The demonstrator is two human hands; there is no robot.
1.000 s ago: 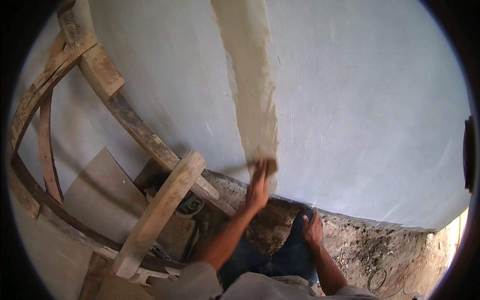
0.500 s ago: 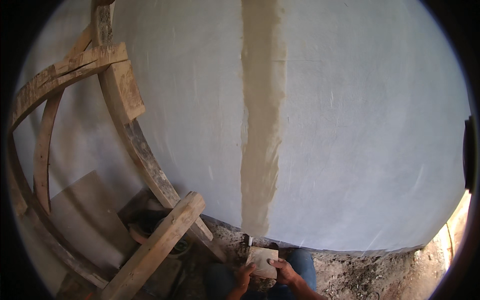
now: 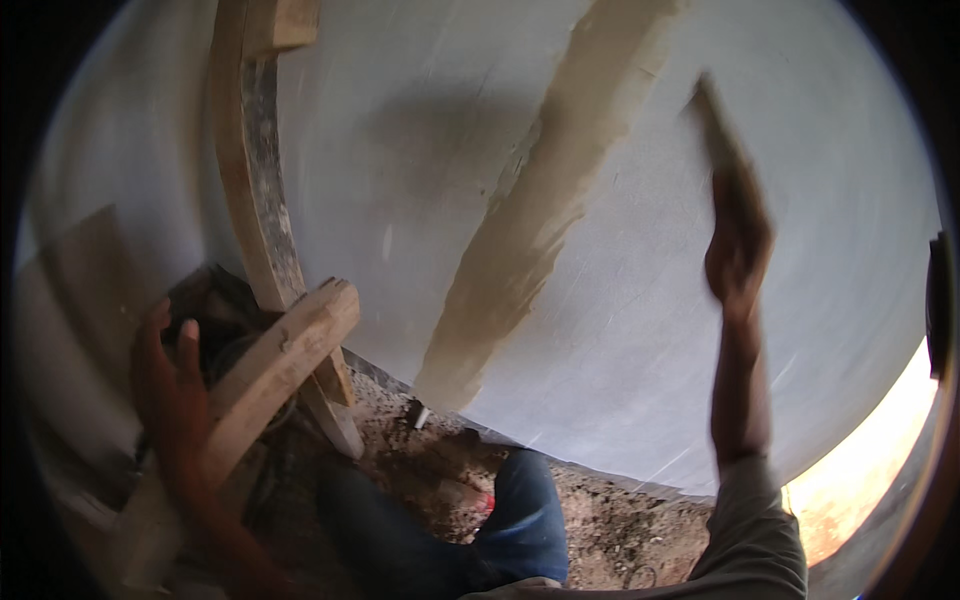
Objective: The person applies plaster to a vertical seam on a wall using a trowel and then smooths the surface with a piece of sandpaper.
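Observation:
My right hand is raised in front of the grey-white wall panel and grips a flat, squarish, beige-grey plate. The plate appears almost edge-on and smeared by motion, so its exact kind does not show. A brown strip of smoothed filler runs up the wall to the left of that hand. My left hand is off to the left with fingers apart and nothing in it. It is beside a wooden beam; whether it touches the beam I cannot tell.
A tall wooden frame post stands at the left against the wall. A dark object, possibly a bucket, sits in shadow behind the beam. Rough, crumbly ground lies along the wall's foot, near my knees. Bright light enters at the lower right.
The plate, earlier low between both hands, has gone up to the right in my right hand. My left hand has let go and moved left. The view has tilted and shifted.

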